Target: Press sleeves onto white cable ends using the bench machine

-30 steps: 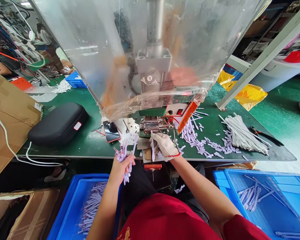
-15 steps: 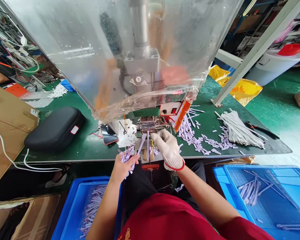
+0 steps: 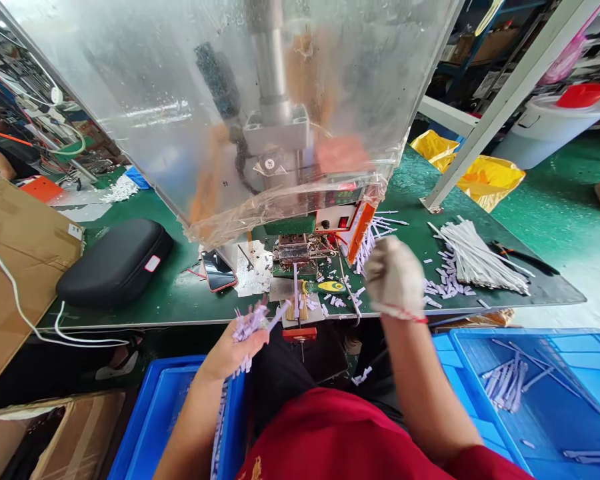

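Note:
My bare left hand is closed around a bunch of thin lilac strips, low in front of the bench edge. One strip sticks out of the bunch to the right. A single lilac strip lies at the metal die of the press, pointing toward me. My right hand, in a white glove, is over the bench right of the press, near scattered lilac pieces. Motion blurs its fingers, so I cannot tell whether it holds anything. Below the die lies a yellow-green handle.
A cloudy plastic guard hangs before the press. On the bench are a black case, a phone, a bundle of white strips and pliers. Blue bins flank me, the right one holding lilac strips.
My right hand has moved right, away from the die, uncovering the yellow-green handle. My left hand has shifted slightly down and left with the bunch.

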`<state>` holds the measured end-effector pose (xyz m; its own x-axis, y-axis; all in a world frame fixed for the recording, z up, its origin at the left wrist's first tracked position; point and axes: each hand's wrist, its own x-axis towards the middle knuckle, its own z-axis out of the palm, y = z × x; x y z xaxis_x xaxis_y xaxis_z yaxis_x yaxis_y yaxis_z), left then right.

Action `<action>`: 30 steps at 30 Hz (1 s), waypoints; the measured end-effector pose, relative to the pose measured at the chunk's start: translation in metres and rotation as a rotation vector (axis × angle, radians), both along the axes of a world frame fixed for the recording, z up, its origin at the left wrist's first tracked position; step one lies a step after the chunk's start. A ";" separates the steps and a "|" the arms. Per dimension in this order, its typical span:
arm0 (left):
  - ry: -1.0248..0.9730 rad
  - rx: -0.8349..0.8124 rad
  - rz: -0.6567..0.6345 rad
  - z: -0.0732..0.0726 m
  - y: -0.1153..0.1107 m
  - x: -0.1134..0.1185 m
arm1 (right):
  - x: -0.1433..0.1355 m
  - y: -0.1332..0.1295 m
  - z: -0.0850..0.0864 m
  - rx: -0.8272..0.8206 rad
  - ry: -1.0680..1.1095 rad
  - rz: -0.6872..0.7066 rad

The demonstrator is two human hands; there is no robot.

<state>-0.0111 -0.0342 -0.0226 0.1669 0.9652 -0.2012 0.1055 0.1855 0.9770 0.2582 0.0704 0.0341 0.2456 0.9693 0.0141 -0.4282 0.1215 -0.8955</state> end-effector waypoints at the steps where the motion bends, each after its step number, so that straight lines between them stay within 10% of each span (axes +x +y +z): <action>1: 0.012 0.005 0.003 -0.002 0.003 0.001 | 0.014 0.005 0.004 0.039 0.045 -0.094; 7: 0.190 0.011 0.247 -0.020 0.049 0.050 | 0.018 -0.020 -0.033 -0.077 -0.185 0.389; 12: 0.249 -0.001 0.305 -0.015 0.058 0.058 | 0.000 -0.039 -0.064 -0.181 -0.387 0.457; 22: 0.372 0.168 0.129 0.018 -0.002 0.023 | -0.034 -0.027 -0.022 -0.012 -0.322 0.821; 30: 0.195 0.068 0.182 0.011 -0.039 0.003 | -0.022 -0.031 -0.013 -0.020 -0.186 0.564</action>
<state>-0.0076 -0.0731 -0.0112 -0.0457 0.9882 -0.1463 0.2641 0.1532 0.9523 0.2360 0.0390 0.0208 -0.3124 0.9499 -0.0117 -0.2578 -0.0966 -0.9614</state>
